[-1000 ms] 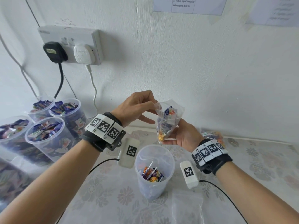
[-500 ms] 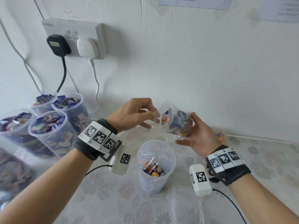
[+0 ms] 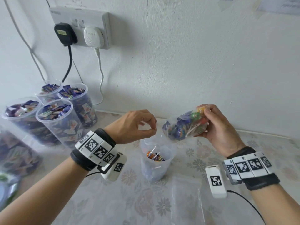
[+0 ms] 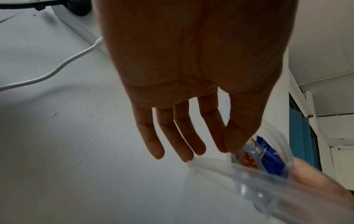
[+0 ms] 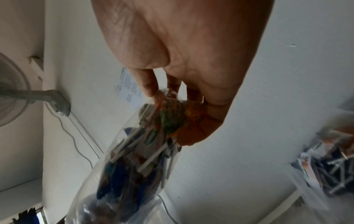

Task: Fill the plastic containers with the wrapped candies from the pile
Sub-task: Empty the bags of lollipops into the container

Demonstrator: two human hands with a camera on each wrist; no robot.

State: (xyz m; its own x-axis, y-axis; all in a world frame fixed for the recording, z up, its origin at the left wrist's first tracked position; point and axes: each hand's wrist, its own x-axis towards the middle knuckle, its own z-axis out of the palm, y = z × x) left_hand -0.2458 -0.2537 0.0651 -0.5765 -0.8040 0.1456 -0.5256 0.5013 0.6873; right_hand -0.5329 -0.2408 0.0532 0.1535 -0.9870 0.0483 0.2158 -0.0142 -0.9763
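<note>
Four plastic containers (image 3: 53,114) are seen at the left by the wall, each filled to the rim with wrapped candies. A fifth, the open container (image 3: 156,158), stands on the tablecloth (image 3: 129,200) between the two wrists — only a few stick candies (image 3: 154,155) lie in it, well below the rim.

A clear bag of candies (image 3: 185,125) is held tilted above and just right of that container, its mouth turned down toward the left. The right hand (image 3: 217,127) is clenched about the bag's closed end, fingers and thumb pinching the plastic. The left hand (image 3: 134,125) has thumb and forefinger brought together at the bag's mouth edge; in the left wrist view the lip appears nipped there, the other fingers left straight.

The task is judged well advanced: four vessels done, the fifth barely begun. The bag's contents remain to be tipped in. A further bag (image 5: 333,165) is noted in the right wrist view — blurred.
</note>
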